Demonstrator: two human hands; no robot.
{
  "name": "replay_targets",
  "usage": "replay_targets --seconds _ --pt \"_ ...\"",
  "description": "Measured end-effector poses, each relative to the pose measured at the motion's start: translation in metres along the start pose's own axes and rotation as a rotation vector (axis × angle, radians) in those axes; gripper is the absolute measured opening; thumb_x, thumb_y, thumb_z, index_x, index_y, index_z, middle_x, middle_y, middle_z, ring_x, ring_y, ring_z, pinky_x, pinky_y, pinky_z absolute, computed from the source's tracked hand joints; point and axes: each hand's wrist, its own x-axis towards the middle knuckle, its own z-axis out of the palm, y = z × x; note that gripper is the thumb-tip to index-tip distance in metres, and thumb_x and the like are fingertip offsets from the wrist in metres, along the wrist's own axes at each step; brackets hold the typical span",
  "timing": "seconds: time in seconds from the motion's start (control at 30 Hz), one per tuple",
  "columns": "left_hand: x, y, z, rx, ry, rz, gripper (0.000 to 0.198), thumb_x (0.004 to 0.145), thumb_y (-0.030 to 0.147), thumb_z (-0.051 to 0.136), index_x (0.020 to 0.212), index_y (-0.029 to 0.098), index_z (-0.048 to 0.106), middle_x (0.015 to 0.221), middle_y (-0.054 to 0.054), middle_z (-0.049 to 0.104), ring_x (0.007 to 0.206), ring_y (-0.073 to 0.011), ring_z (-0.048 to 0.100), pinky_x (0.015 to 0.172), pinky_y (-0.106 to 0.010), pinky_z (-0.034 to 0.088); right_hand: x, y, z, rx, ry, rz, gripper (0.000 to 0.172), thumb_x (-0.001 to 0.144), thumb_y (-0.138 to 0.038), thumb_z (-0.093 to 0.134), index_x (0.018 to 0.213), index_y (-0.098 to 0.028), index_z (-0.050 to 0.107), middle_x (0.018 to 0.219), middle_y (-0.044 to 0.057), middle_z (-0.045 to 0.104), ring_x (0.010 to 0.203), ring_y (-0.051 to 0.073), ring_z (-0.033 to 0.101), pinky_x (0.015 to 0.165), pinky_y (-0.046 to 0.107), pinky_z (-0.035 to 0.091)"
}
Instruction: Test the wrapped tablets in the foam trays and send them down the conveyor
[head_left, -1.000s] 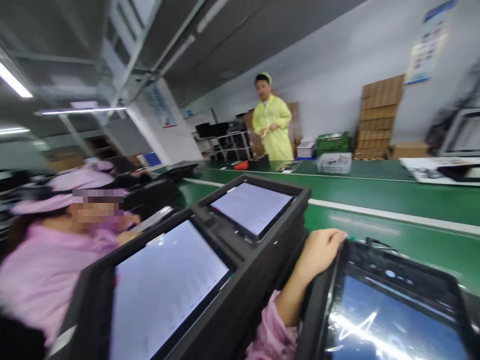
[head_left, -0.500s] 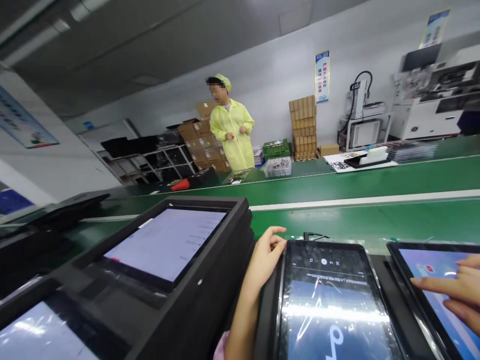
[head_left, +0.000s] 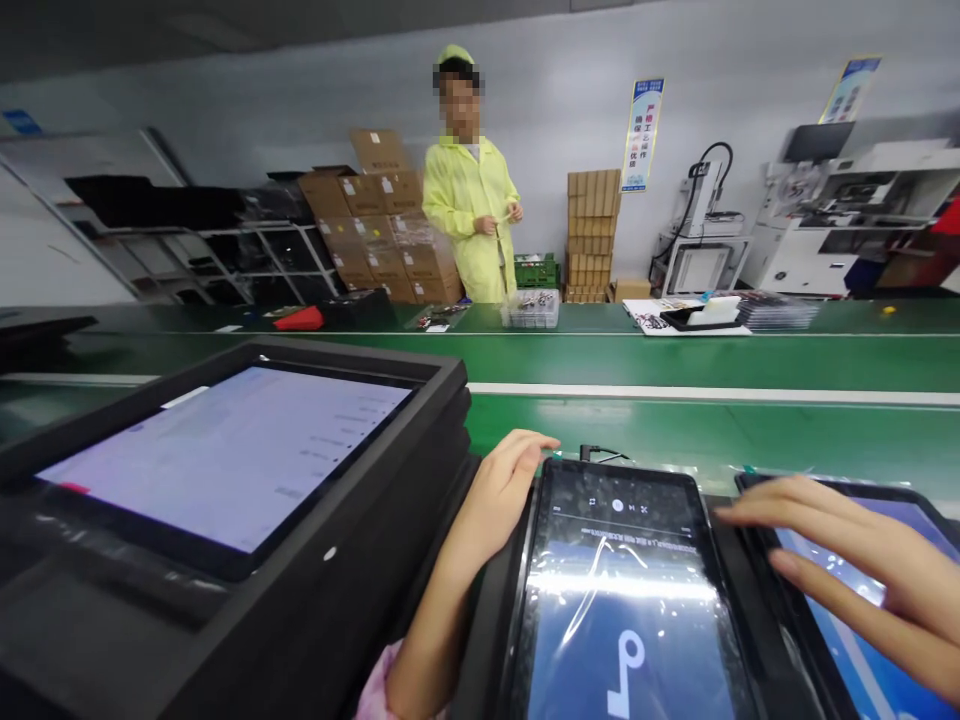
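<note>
My left hand (head_left: 499, 500) rests at the upper left corner of the middle tablet (head_left: 630, 610), fingers stretched out and touching or nearly touching its edge. This tablet's lit screen shows a row of playback icons and a white music-note shape, with glare across it. A black cable (head_left: 600, 453) plugs in at its top edge. On the right, my right hand (head_left: 870, 560) is over a second tablet (head_left: 847, 675) with a blue screen. Its fingers are extended and apart, reaching past the left edge; whether they touch the tablet I cannot tell.
At left, a tablet with a pale screen (head_left: 225, 450) sits in a black foam tray (head_left: 360, 520) on a stack. Beyond runs a green conveyor (head_left: 675, 365), with a clear parts box (head_left: 531, 312) across it. A person in yellow (head_left: 472, 210) stands behind, near cardboard boxes (head_left: 375, 220).
The view has levelled and swung right. My right hand has moved from pointing at the right tablet's screen to its upper left edge. My left hand stays by the middle tablet's corner.
</note>
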Motion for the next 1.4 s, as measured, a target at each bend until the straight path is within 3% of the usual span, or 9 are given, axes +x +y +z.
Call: replay_targets --seconds 0.13,0.2,0.27,0.33,0.43,0.57,0.67,0.87,1.4 --pt "-0.002 0.003 -0.001 -0.044 -0.089 0.002 0.051 0.101 0.051 0.034 0.104 0.019 0.073 0.108 -0.008 0.075 0.106 -0.0237 0.067 0.097 -0.033 0.049 0.080 -0.033 0.020 0.257 -0.159 0.051 0.041 0.093 -0.049 0.049 0.121 -0.025 0.067 0.129 0.009 0.067 0.121 0.028 0.062 0.106 0.044 0.050" --pt "-0.002 0.005 -0.002 -0.032 -0.122 -0.044 0.054 0.100 0.055 0.033 0.104 0.019 0.073 0.106 -0.007 0.076 0.103 -0.0241 0.068 0.095 -0.033 0.050 0.119 -0.046 0.039 0.331 -0.205 0.102 0.034 0.092 -0.035 0.050 0.116 -0.021 0.068 0.127 0.009 0.068 0.118 0.025 0.063 0.105 0.040 0.048" --pt "-0.003 0.007 -0.003 -0.021 -0.138 -0.060 0.056 0.100 0.057 0.032 0.105 0.019 0.073 0.105 -0.007 0.076 0.101 -0.0242 0.068 0.094 -0.033 0.050 0.148 -0.056 0.058 0.359 -0.308 0.253 0.020 0.089 -0.027 0.055 0.096 -0.017 0.072 0.103 0.007 0.074 0.096 0.021 0.067 0.091 0.032 0.051" --pt "-0.003 0.008 -0.004 -0.013 -0.145 -0.048 0.058 0.100 0.059 0.031 0.106 0.019 0.073 0.105 -0.007 0.076 0.101 -0.0243 0.068 0.094 -0.033 0.050 0.163 -0.064 0.074 0.380 -0.407 0.442 0.019 0.089 -0.026 0.058 0.076 -0.016 0.068 0.069 0.002 0.066 0.065 0.015 0.059 0.067 0.026 0.047" --pt "-0.004 0.007 -0.004 -0.014 -0.149 -0.019 0.060 0.101 0.060 0.030 0.105 0.019 0.073 0.109 -0.008 0.076 0.104 -0.0243 0.068 0.096 -0.033 0.049 0.166 -0.068 0.085 0.511 -0.445 0.600 0.031 0.091 -0.029 0.058 0.063 -0.016 0.063 0.049 -0.004 0.047 0.048 0.009 0.040 0.051 0.024 0.033" --pt "-0.003 0.005 -0.004 -0.012 -0.136 0.036 0.066 0.099 0.066 0.029 0.108 0.018 0.073 0.111 -0.010 0.074 0.107 -0.0254 0.067 0.098 -0.035 0.049 0.159 -0.058 0.083 0.795 -0.459 0.660 0.040 0.090 -0.037 0.061 0.056 -0.016 0.056 0.048 -0.003 0.048 0.047 0.008 0.039 0.050 0.022 0.031" --pt "-0.002 0.005 -0.004 -0.027 -0.144 0.081 0.071 0.097 0.071 0.028 0.114 0.018 0.072 0.117 -0.012 0.072 0.113 -0.0265 0.065 0.102 -0.037 0.047 0.156 -0.050 0.080 0.903 -0.519 0.679 0.041 0.076 -0.039 0.076 0.052 -0.017 0.052 0.047 -0.004 0.048 0.045 0.008 0.039 0.049 0.023 0.032" --pt "-0.003 0.007 -0.005 -0.003 -0.202 0.066 0.069 0.098 0.069 0.028 0.115 0.018 0.072 0.118 -0.011 0.072 0.111 -0.0260 0.066 0.101 -0.036 0.047 0.157 -0.044 0.084 0.897 -0.532 0.591 0.029 0.059 -0.030 0.088 0.057 -0.016 0.063 0.051 -0.004 0.055 0.050 0.008 0.045 0.052 0.021 0.036" --pt "-0.002 0.009 -0.008 0.064 -0.255 0.103 0.075 0.094 0.076 0.029 0.119 0.018 0.071 0.122 -0.012 0.072 0.115 -0.0275 0.066 0.100 -0.035 0.048 0.159 -0.043 0.091 0.888 -0.505 0.685 0.033 0.064 -0.031 0.090 0.055 -0.015 0.062 0.048 -0.003 0.057 0.045 0.008 0.047 0.048 0.021 0.037"
